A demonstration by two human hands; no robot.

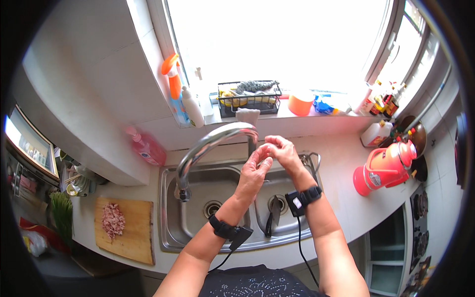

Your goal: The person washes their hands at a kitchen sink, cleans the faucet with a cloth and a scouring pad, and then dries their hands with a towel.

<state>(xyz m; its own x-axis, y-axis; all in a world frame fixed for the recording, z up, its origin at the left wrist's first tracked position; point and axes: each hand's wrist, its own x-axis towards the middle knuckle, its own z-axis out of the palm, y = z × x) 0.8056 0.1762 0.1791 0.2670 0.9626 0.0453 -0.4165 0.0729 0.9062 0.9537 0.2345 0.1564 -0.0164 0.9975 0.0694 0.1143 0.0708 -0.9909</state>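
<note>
My left hand (256,170) and my right hand (281,150) meet above the divider of a double stainless steel sink (200,170), fingertips touching. Neither hand shows an object in it, though the fingers partly hide each other. Just left of them arches a chrome faucet (211,137), its spout over the left basin. A dark-handled knife (274,217) leans in the right basin near the drain. Both wrists wear black straps with cabled boxes. Left of the sink, chopped raw meat (113,219) lies on a wooden cutting board (139,234).
A pink soap bottle (148,148) stands behind the sink at left. A red thermos flask (382,169) and a white jug (376,133) stand at right. The windowsill holds a black wire basket (248,102), an orange spray bottle (173,80) and a white bottle (192,107). A gas stove (420,222) is far right.
</note>
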